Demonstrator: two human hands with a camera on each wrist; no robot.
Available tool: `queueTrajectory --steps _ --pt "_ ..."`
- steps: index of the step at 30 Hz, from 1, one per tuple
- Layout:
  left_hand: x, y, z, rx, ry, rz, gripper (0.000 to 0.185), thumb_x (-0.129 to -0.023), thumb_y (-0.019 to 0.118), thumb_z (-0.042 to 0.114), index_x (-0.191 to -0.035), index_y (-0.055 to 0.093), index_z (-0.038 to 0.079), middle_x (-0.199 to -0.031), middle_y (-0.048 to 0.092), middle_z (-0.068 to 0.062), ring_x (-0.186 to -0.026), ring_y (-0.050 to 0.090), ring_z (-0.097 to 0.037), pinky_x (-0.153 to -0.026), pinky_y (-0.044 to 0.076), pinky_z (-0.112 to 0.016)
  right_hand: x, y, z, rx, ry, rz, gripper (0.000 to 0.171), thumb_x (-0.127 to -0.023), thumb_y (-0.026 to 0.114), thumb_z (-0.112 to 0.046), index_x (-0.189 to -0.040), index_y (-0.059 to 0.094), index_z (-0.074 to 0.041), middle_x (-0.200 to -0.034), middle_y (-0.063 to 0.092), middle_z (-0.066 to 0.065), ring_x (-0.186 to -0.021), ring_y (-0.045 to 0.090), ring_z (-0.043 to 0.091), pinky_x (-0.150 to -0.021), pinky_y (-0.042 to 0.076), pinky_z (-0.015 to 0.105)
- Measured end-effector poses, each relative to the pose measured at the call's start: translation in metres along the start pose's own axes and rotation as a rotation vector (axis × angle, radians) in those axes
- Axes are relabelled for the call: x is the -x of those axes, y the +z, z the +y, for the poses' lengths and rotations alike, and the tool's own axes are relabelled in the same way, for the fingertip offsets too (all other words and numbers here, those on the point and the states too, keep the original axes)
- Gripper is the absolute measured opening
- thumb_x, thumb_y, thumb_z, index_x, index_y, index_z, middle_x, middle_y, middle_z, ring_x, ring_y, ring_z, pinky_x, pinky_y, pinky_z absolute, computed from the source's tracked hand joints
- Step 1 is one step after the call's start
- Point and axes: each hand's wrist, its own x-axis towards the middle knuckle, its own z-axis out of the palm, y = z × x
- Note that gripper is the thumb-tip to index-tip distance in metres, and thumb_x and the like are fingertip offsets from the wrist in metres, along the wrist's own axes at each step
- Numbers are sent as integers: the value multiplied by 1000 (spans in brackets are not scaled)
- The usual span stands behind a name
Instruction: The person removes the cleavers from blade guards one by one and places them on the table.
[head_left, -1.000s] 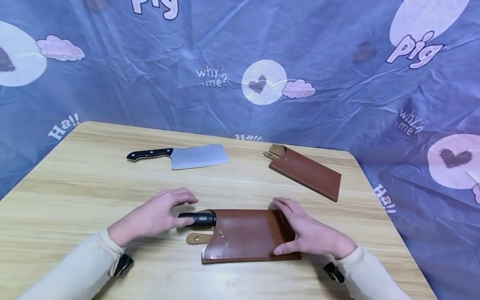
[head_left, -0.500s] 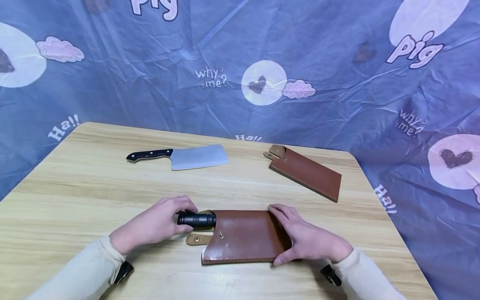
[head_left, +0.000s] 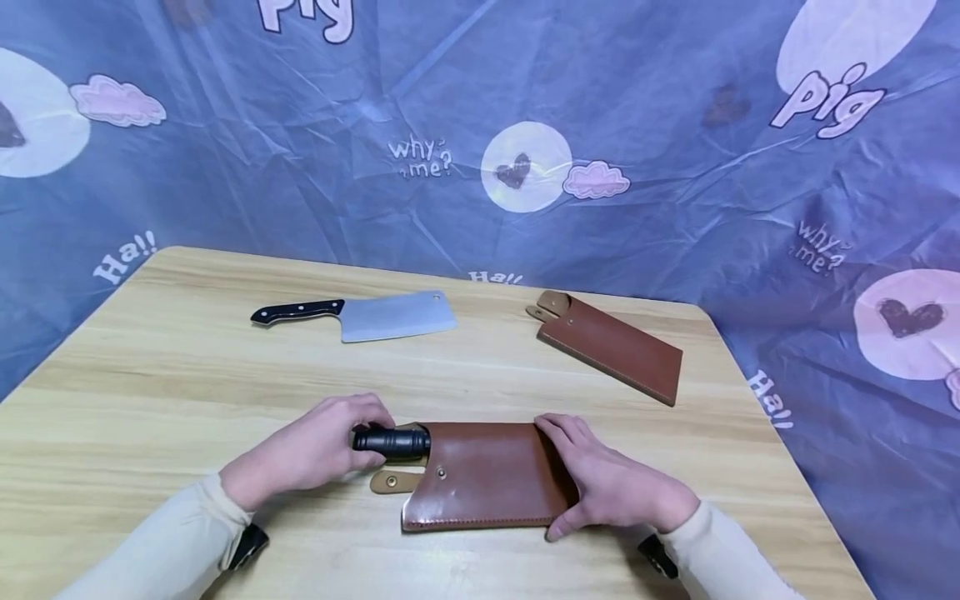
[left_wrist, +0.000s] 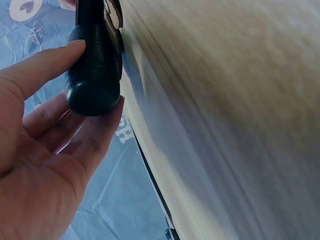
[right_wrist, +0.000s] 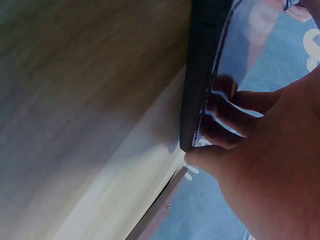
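A brown leather knife sheath (head_left: 487, 475) lies flat near the front of the table, with a black handle (head_left: 397, 443) sticking out of its left end. The blade inside is hidden. My left hand (head_left: 322, 450) holds the butt of that handle, thumb on the near side and fingers on the far side; the left wrist view shows the rounded handle end (left_wrist: 92, 97) between them. At the sheath's right end, my right hand (head_left: 615, 483) spans its width, thumb at the near corner and fingers over the far corner. A tan snap strap (head_left: 395, 482) lies loose below the handle.
Farther back on the wooden table (head_left: 187, 383) lies a bare cleaver (head_left: 397, 317) with a black riveted handle, blade pointing right. A second brown sheath (head_left: 611, 346) lies at an angle at the back right. Blue printed cloth (head_left: 300, 167) hangs behind the table.
The fingers of my left hand have come in around the black handle. My right hand has shifted slightly left and nearer, its thumb moving from the sheath's face to its near edge.
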Motion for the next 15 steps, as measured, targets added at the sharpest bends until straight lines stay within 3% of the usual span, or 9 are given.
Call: queueTrajectory --steps 15 --pt "1 2 -1 0 -1 12 30 -76 84 14 -102 70 13 -98 62 12 -87 60 -10 -79 54 -36 -1 0 -2 46 10 -15 119 -66 84 -59 -151 24 0 -150 27 9 -135 27 22 -106 38 42"
